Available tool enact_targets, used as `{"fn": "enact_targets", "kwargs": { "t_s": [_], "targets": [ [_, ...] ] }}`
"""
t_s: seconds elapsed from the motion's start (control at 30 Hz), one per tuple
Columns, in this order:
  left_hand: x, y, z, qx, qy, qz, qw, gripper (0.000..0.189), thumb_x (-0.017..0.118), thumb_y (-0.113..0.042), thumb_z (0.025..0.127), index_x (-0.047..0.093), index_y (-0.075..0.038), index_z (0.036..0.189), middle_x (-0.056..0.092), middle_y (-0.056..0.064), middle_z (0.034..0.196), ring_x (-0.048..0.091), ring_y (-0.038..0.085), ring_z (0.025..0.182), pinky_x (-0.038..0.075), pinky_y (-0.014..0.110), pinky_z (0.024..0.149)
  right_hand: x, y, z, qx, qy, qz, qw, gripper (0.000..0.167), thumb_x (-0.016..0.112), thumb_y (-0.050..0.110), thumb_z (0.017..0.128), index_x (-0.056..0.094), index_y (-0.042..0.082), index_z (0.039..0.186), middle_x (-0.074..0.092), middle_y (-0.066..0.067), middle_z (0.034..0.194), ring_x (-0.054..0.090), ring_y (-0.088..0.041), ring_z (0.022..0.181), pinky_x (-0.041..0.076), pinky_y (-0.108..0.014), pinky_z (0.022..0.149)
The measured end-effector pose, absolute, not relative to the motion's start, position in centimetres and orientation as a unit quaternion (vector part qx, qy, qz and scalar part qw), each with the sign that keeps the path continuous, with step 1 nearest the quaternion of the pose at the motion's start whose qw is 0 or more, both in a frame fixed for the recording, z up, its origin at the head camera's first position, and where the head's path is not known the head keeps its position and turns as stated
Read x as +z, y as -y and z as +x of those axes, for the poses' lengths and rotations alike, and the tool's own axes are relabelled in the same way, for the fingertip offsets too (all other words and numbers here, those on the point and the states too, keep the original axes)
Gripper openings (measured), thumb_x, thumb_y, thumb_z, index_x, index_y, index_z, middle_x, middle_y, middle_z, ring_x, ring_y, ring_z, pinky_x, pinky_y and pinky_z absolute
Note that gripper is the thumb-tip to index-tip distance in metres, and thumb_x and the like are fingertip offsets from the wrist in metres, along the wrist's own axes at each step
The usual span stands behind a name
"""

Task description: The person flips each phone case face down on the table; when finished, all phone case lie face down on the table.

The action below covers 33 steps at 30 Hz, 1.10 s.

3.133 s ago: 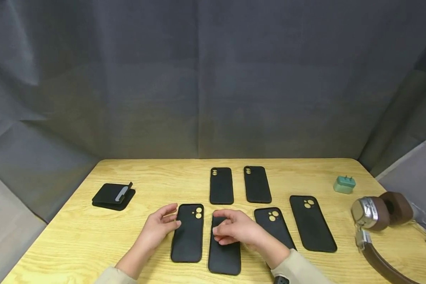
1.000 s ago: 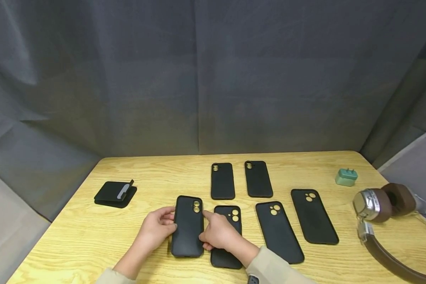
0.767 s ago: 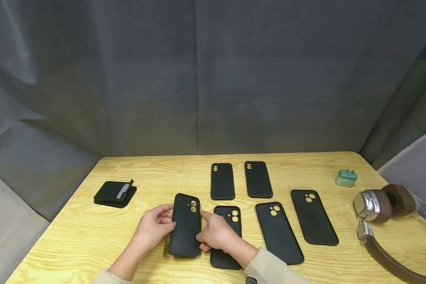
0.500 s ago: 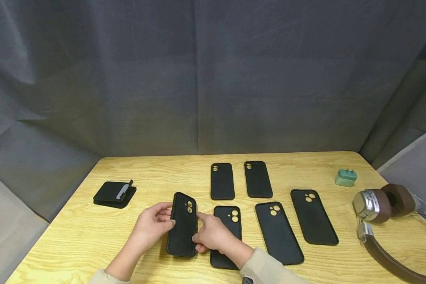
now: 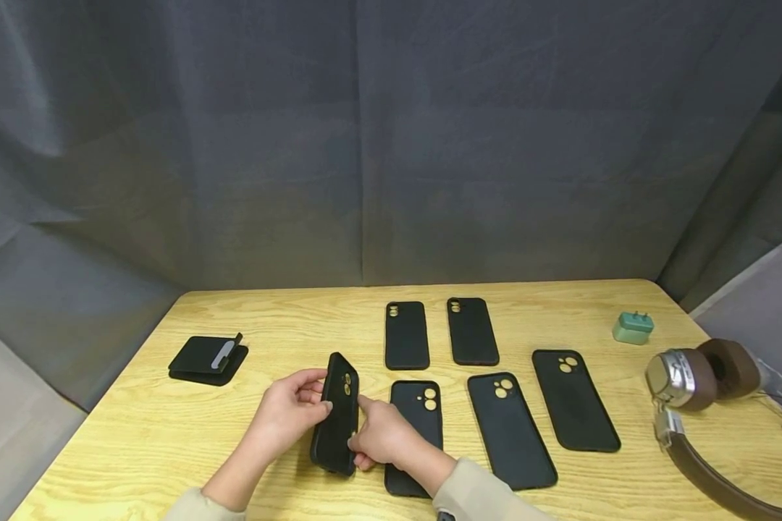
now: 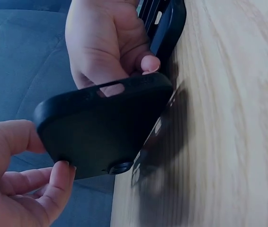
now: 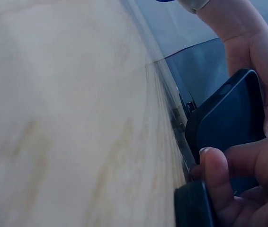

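A black phone case with two camera holes stands steeply tilted on the table's near middle, seen almost edge-on. My left hand pinches its left side, thumb in front and fingers behind. At the opposite side, my right hand grips the right edge, index finger stretched up along it. In the left wrist view, the bottom end of the phone case faces the camera, showing its port slot, and its shadow falls on the wood. A second phone case lies flat beside it, partly covered by my right hand and forearm.
Two more phone cases lie to the right, one nearer and one farther. Behind are another pair, one left and one right. A folded black stand sits left; a green charger plug and brown headphones sit right.
Three seconds ago the case lay flat, with my right hand over the neighbouring one. Since then my right hand moved left onto its edge, and the case turned from face-up to nearly edge-on.
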<state>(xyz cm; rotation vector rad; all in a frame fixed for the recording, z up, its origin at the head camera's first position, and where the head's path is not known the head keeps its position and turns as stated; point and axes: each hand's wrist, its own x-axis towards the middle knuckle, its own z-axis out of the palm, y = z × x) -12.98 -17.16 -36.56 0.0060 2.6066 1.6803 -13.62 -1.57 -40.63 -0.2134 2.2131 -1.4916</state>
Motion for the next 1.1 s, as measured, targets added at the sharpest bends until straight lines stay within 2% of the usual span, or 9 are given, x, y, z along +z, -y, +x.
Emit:
{"fn": "enact_targets", "kwargs": {
  "t_s": [0.27,0.5,0.63,0.73,0.87,0.97,1.1],
  "targets": [
    [-37.1,16.9,-13.0,0.555,-0.831,0.003,0.030,0.045,0.067,0.005,0.074,0.058,0.003,0.118,0.058,0.011,0.090,0.056,0.015,0.073,0.047,0.022,0.061,-40.3,1.7,-13.5,-0.478,-0.842,-0.107,0.225,0.071,0.060,-0.008,0.076,0.027,-0.014,0.138,0.055,-0.003,0.046,0.049,-0.007,0.034,0.046,-0.024,0.040],
    [-38.1,16.4,-12.4,0.609,-0.792,-0.004,0.052,0.045,0.064,-0.002,0.083,0.051,-0.005,0.126,0.050,0.010,0.091,0.053,0.016,0.072,0.046,0.024,0.063,-40.4,1.7,-13.6,-0.490,-0.835,-0.102,0.228,0.071,0.059,-0.009,0.075,0.027,-0.014,0.138,0.056,-0.004,0.048,0.050,-0.006,0.035,0.047,-0.023,0.040],
    [-38.8,16.1,-12.0,0.632,-0.773,-0.009,0.052,0.043,0.060,-0.006,0.088,0.049,-0.008,0.129,0.047,0.008,0.090,0.053,0.018,0.074,0.046,0.026,0.064,-40.5,1.4,-13.4,-0.526,-0.814,-0.093,0.227,0.071,0.061,-0.004,0.077,0.027,-0.011,0.140,0.058,-0.007,0.051,0.051,-0.008,0.038,0.047,-0.024,0.040],
    [-39.2,15.8,-11.6,0.650,-0.758,-0.005,0.054,0.042,0.057,-0.009,0.091,0.047,-0.008,0.131,0.046,0.007,0.089,0.055,0.020,0.078,0.047,0.026,0.065,-40.6,0.9,-13.2,-0.557,-0.794,-0.095,0.223,0.071,0.061,0.002,0.080,0.027,-0.007,0.142,0.060,-0.008,0.059,0.056,-0.011,0.044,0.050,-0.027,0.045],
    [-39.4,15.4,-11.4,0.673,-0.738,-0.004,0.054,0.041,0.055,-0.010,0.092,0.045,-0.008,0.132,0.044,0.006,0.089,0.058,0.020,0.083,0.048,0.026,0.068,-40.4,-0.2,-12.8,-0.615,-0.739,-0.116,0.250,0.075,0.062,0.006,0.081,0.024,0.000,0.145,0.059,-0.010,0.080,0.062,-0.017,0.064,0.055,-0.034,0.062],
    [-39.5,15.3,-11.4,0.681,-0.730,-0.005,0.053,0.040,0.054,-0.010,0.093,0.044,-0.008,0.132,0.043,0.005,0.089,0.058,0.019,0.082,0.048,0.025,0.068,-40.2,-0.9,-12.6,-0.658,-0.684,-0.136,0.282,0.080,0.063,0.006,0.079,0.020,0.003,0.147,0.054,-0.013,0.093,0.062,-0.017,0.078,0.054,-0.037,0.074],
    [-39.6,15.1,-11.4,0.687,-0.724,-0.005,0.056,0.040,0.052,-0.011,0.094,0.043,-0.009,0.132,0.041,0.005,0.091,0.056,0.016,0.080,0.048,0.023,0.066,-39.9,-1.4,-12.4,-0.682,-0.650,-0.154,0.296,0.083,0.067,0.008,0.079,0.019,0.007,0.147,0.051,-0.015,0.102,0.060,-0.016,0.082,0.053,-0.032,0.075]
  ]
}}
